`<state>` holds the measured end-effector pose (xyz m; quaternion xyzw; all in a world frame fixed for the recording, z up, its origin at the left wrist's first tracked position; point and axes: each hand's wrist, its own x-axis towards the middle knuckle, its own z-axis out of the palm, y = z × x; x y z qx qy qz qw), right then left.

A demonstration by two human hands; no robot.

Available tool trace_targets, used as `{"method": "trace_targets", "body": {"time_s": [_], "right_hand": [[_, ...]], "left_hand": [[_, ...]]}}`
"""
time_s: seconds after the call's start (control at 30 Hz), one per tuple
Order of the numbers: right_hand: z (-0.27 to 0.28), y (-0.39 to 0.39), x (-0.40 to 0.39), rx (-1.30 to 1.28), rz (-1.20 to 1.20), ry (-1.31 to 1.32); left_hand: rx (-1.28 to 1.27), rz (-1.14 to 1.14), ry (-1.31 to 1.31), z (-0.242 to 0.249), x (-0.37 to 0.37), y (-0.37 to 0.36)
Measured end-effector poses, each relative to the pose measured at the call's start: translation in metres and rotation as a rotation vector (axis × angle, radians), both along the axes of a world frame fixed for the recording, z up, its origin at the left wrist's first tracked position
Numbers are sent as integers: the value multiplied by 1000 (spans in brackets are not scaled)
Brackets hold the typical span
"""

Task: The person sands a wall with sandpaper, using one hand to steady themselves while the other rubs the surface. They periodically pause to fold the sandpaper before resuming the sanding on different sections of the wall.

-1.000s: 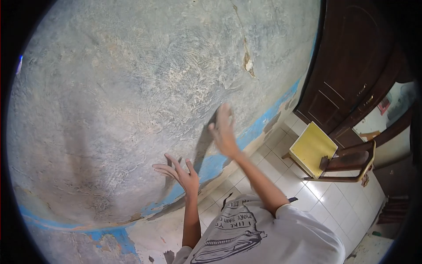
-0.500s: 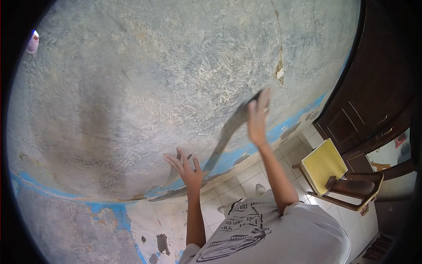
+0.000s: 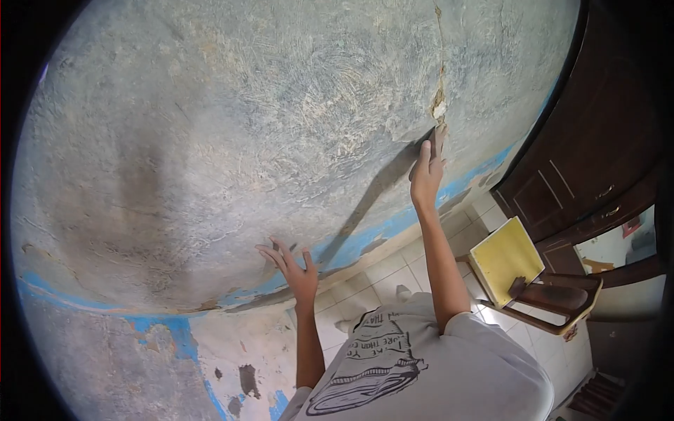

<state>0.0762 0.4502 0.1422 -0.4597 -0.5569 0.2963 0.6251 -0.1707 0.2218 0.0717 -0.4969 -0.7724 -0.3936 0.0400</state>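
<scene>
My right hand [image 3: 427,181] reaches up to a rough grey plastered wall [image 3: 232,140], its fingertips right at the lower end of a crack [image 3: 439,95]. The fingers are stretched out, and I cannot tell whether anything thin lies between them. Pale material [image 3: 439,111] shows in the widest part of the crack, just above the fingertips. My left hand [image 3: 300,277] is open, fingers spread, close to the lower part of the wall. It holds nothing. A long shadow of the right arm slants across the plaster between the hands.
A blue painted band [image 3: 379,231] runs along the wall's lower edge. To the right stand a wooden chair with a yellow seat [image 3: 507,261] and dark cabinets [image 3: 597,126]. White floor tiles [image 3: 393,286] lie below. Peeling paint [image 3: 246,351] marks the lower left wall.
My right hand has moved slightly right and up to the crack and is no longer blurred. My left hand has shifted a little to the left, still spread.
</scene>
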Motion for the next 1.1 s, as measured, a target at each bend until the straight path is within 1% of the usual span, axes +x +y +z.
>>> {"method": "trace_targets", "body": {"time_s": [0.07,0.1,0.17,0.23,0.27,0.33,0.37,0.43,0.53,0.6,0.67,0.73,0.83,0.87,0.93,0.97,1.03,1.1], "right_hand": [[6,1,-4,-17,-9,66],[7,-14,-20,77,50,137],[-17,-43,-59,160,102,21],[-30,-78,-80,180,289,-51],[-34,-73,-78,233,263,-124],[-40,-55,-62,336,217,-275],[-26,-41,-53,218,195,-45],[-4,-12,-20,22,32,65],[3,3,-11,4,36,155],[1,-21,-36,10,0,-17],[-23,-60,-80,121,95,-60],[-28,-111,-111,102,339,-166],[-21,-105,-106,107,215,-560],[-13,-93,-99,111,171,-434],[28,-61,-83,117,75,-189],[34,-52,-85,122,31,-145],[41,-42,-102,142,-54,-48],[29,-79,-141,109,58,-106]], "left_hand": [[14,9,25,-9,-3,6],[19,29,12,-11,1,8],[38,72,-11,-11,10,15],[79,22,-99,4,22,13],[95,-2,-138,14,24,9],[80,-1,-114,27,17,-5],[75,2,-110,29,14,-11],[137,17,-202,29,-4,-15],[220,86,-196,19,-13,-3],[228,118,-146,5,-13,17],[175,139,-101,-13,-1,27],[147,93,-110,-10,21,31],[128,17,-122,7,12,23],[115,-13,-136,8,10,15],[69,2,-57,2,-20,-9],[53,9,-16,0,-40,-19],[132,12,-19,3,-74,-35],[170,24,8,3,-85,-37]]}}
